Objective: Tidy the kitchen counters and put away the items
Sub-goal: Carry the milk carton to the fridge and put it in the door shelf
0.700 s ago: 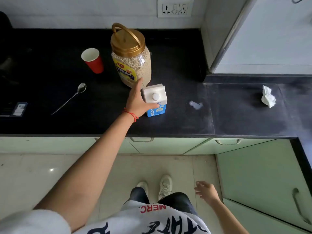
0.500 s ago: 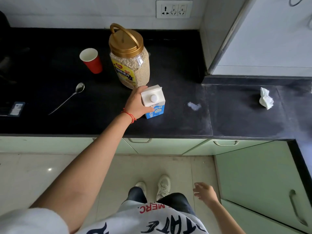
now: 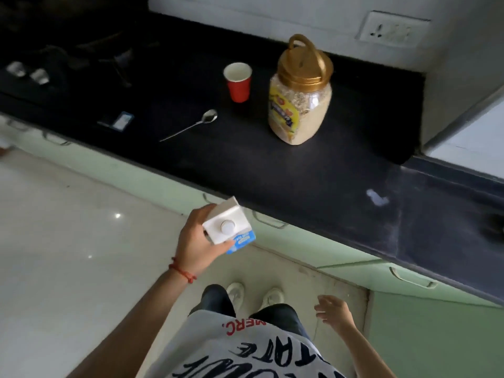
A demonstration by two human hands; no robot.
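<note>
— Where is the carton?

— In my left hand, off the counter and in the air in front of the green drawers, above the floor. My fingers and thumb wrap round its body.

— Which way does the carton point?

— Its long axis tilts: the white gabled top with the round cap faces up at me, the blue base angles down and away to the right.

— Your right hand?

— Low by my hip, fingers loosely spread, holding nothing.

— What's on the counter?

— A red cup, a spoon and an upright gold-lidded jar.
</note>
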